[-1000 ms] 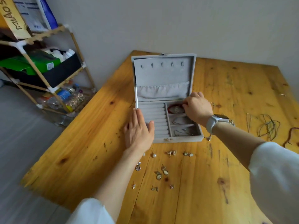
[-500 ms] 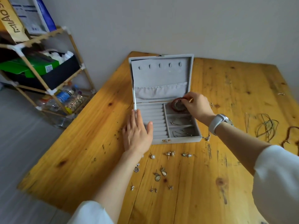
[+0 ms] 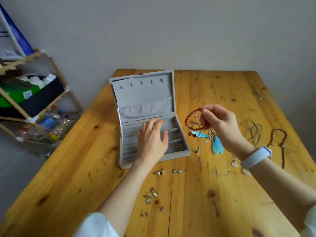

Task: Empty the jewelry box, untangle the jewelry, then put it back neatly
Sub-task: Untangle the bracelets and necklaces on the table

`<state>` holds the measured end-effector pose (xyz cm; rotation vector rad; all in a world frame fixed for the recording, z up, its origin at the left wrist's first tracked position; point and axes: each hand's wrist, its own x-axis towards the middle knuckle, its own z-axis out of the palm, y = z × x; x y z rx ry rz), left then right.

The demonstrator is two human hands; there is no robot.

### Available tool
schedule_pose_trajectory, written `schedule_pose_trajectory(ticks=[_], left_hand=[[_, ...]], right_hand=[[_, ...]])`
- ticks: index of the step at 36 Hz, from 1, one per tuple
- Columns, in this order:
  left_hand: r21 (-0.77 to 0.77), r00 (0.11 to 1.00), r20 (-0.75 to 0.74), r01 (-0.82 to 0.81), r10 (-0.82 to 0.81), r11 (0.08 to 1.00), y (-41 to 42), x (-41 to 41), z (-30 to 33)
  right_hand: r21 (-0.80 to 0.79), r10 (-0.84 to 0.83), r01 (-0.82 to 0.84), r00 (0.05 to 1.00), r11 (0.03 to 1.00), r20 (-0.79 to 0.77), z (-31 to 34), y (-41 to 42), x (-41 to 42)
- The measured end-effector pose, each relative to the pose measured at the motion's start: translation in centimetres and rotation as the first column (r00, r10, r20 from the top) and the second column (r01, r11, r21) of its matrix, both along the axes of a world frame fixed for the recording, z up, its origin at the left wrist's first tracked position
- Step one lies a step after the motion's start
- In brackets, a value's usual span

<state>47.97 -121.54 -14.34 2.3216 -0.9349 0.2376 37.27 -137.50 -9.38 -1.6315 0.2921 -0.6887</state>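
Two hands were at work as we looked down: our right hand (image 3: 220, 124) was raised to the right of the jewelry box (image 3: 148, 117), its fingertips (image 3: 204, 111) pinched on a red beaded bracelet (image 3: 192, 122) that hung in a loop in the air, with a thin silvery chain dangling through it. Our left hand (image 3: 151, 141) lay flat and open, palm down, over the box's ring rolls and its small right-hand compartments, gripping nothing. A pale wristband (image 3: 255, 157) sat on our right wrist.

The grey box stood with its lid upright, hooks and an elastic pocket showing inside. Just beside its right wall, on the wooden desk (image 3: 222, 202), lay blue feather earrings (image 3: 217, 145) with small gold charms (image 3: 211, 135). In front of the box, several earrings (image 3: 152, 196) and studs (image 3: 160, 172) were scattered well apart from one another. Farther right lay a bundle of thin cords (image 3: 254, 131) and a dark beaded necklace (image 3: 278, 142). Off the desk's left edge stood a wooden shelf rack (image 3: 34, 106) with boxes and plastic bottles.
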Motion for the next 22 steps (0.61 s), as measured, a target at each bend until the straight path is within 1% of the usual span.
schedule_pose_trajectory(ticks=[2, 3, 4, 5, 6, 7, 8, 9, 11, 13, 16, 18, 20, 22], left_hand=[[-0.159, 0.971, -0.181, 0.126, -0.154, 0.979, -1.6, -1.2, 0.9], [-0.239, 0.923, -0.299, 0.172, -0.241, 0.956, -2.2, -2.1, 1.2], [-0.311, 0.839, -0.437, 0.199, -0.325, 0.930, -2.6, -3.0, 1.6], [-0.371, 0.715, -0.575, 0.204, -0.397, 0.906, -3.0, -3.9, 1.9], [-0.415, 0.588, -0.672, 0.203, -0.449, 0.887, -3.2, -4.8, 2.0], [-0.449, 0.494, -0.721, 0.202, -0.487, 0.870, -3.5, -5.7, 1.9], [-0.479, 0.446, -0.736, 0.190, -0.510, 0.857, -3.7, -6.5, 1.7], [-0.495, 0.435, -0.740, 0.163, -0.512, 0.854, -4.0, -7.3, 1.5], [-0.495, 0.445, -0.756, 0.090, -0.480, 0.864, -4.2, -8.9, 1.0], [-0.476, 0.459, -0.767, 0.060, -0.448, 0.877, -4.0, -10.2, 0.3], [-0.429, 0.516, -0.750, 0.096, -0.414, 0.898, -2.9, -11.6, -0.5], [-0.366, 0.573, -0.725, 0.150, -0.382, 0.919, -1.9, -12.2, -0.9], [-0.300, 0.582, -0.717, 0.240, -0.384, 0.923, -1.1, -12.8, -1.1], [-0.261, 0.536, -0.734, 0.345, -0.418, 0.901, -0.5, -13.4, -1.2]], right_hand=[[0.024, 0.008, -0.008, 1.000, 1.000, 0.003, -0.2, -0.3, -1.3], [0.042, 0.008, -0.009, 1.000, 0.999, 0.011, -0.4, -0.5, -2.0], [0.064, 0.008, -0.009, 1.000, 0.998, 0.023, -0.5, -0.6, -2.6], [0.090, 0.008, -0.011, 0.999, 0.996, 0.035, -0.7, -0.7, -3.3], [0.115, 0.009, -0.015, 0.999, 0.993, 0.046, -0.9, -0.7, -4.0], [0.139, 0.010, -0.017, 0.998, 0.990, 0.055, -1.0, -0.6, -4.7], [0.158, 0.008, -0.017, 0.998, 0.987, 0.059, -1.2, -0.6, -5.3], [0.170, 0.004, -0.013, 0.998, 0.985, 0.055, -1.5, -0.5, -5.9], [0.179, -0.020, 0.014, 0.999, 0.984, 0.029, -2.0, -0.2, -7.3], [0.177, -0.083, 0.084, 0.996, 0.981, -0.013, -2.6, 0.0, -8.8], [0.156, -0.238, 0.247, 0.968, 0.956, -0.075, -3.6, 0.2, -11.1], [0.061, -0.285, 0.293, 0.951, 0.954, -0.118, -4.1, 0.3, -13.0], [-0.083, -0.251, 0.239, 0.947, 0.967, -0.202, -4.7, 0.5, -14.9], [-0.190, -0.182, 0.124, 0.929, 0.974, -0.322, -5.2, 0.6, -16.4]])
